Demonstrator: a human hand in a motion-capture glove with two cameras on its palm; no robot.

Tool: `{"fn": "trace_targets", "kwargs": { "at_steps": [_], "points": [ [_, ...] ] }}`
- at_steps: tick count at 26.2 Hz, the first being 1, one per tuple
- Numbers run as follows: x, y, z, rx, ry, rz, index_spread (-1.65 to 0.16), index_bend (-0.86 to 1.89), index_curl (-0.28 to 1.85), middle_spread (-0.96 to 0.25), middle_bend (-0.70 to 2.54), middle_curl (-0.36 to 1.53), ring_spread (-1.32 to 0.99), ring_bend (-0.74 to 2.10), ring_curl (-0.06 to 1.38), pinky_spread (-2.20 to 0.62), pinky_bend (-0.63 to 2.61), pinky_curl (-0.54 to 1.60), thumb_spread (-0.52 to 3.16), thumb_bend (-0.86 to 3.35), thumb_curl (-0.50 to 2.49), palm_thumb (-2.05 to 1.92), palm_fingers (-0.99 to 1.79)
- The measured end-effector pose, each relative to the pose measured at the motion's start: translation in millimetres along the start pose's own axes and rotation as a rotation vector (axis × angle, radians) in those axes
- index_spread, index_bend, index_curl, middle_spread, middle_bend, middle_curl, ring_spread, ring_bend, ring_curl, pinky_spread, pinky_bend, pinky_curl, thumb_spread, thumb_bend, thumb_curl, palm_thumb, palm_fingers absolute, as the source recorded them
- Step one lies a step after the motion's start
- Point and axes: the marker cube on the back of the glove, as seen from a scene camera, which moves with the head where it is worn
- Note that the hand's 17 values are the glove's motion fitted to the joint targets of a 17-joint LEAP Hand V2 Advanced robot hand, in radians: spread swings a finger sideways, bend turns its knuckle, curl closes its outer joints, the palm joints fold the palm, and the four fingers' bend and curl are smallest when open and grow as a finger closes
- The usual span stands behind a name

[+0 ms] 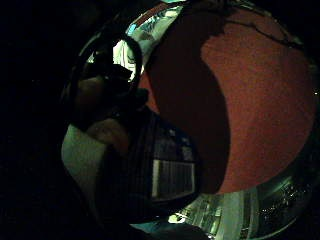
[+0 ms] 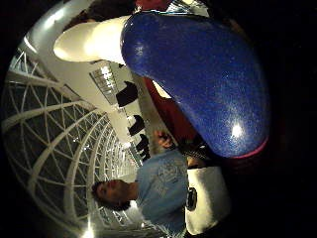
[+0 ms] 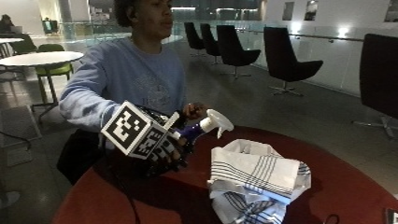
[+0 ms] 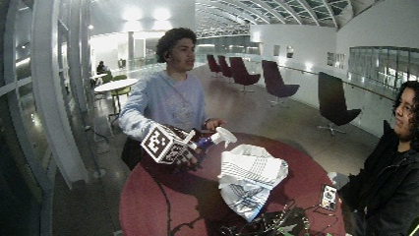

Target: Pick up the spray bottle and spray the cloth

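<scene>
A blue spray bottle (image 3: 191, 132) with a white trigger head (image 3: 216, 122) is held above the round red table (image 3: 348, 186). My gloved right hand (image 3: 167, 154) grips its body, nozzle pointing toward the cloth. The white cloth with dark blue stripes (image 3: 255, 179) stands crumpled in a heap on the table just past the nozzle. In the thumb side palm view the blue bottle (image 2: 198, 74) fills the picture close to the palm. The little finger side palm view shows the bottle's label (image 1: 172, 175) and the red tabletop (image 1: 260, 100) below. The person's bare left hand (image 3: 194, 110) hovers behind the bottle.
A phone (image 4: 328, 196) and a tangle of cables (image 4: 262, 226) lie on the near side of the table in the wide outside view. Dark chairs (image 3: 286, 60) stand on the floor beyond the table.
</scene>
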Motion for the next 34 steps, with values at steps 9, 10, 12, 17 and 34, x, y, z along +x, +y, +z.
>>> {"fn": "trace_targets", "kwargs": {
  "at_steps": [9,10,12,17,34],
  "points": [
    [-8,2,2,0.019,-0.031,-0.026,-0.26,0.09,0.20,0.01,0.26,0.40,0.10,0.54,0.36,0.27,0.41,0.35,0.74,-0.02,0.78,0.94,0.86],
    [-10,2,3,0.019,-0.037,-0.033,-0.26,0.09,0.20,0.01,0.26,0.40,0.10,0.54,0.36,0.27,0.41,0.36,0.74,-0.02,0.79,0.94,0.86],
    [-15,0,7,0.018,-0.042,-0.047,-0.26,0.09,0.20,0.01,0.26,0.40,0.10,0.54,0.36,0.27,0.41,0.36,0.74,-0.02,0.79,0.93,0.86],
    [-35,-2,18,0.030,-0.056,-0.102,-0.26,0.08,0.20,0.01,0.26,0.40,0.10,0.54,0.36,0.27,0.41,0.36,0.74,-0.02,0.80,0.93,0.87],
    [-192,-23,171,0.177,-0.376,-0.701,-0.28,0.09,0.20,0.00,0.24,0.41,0.08,0.53,0.36,0.27,0.39,0.36,0.74,-0.02,0.83,0.92,0.83]
  ]
}}
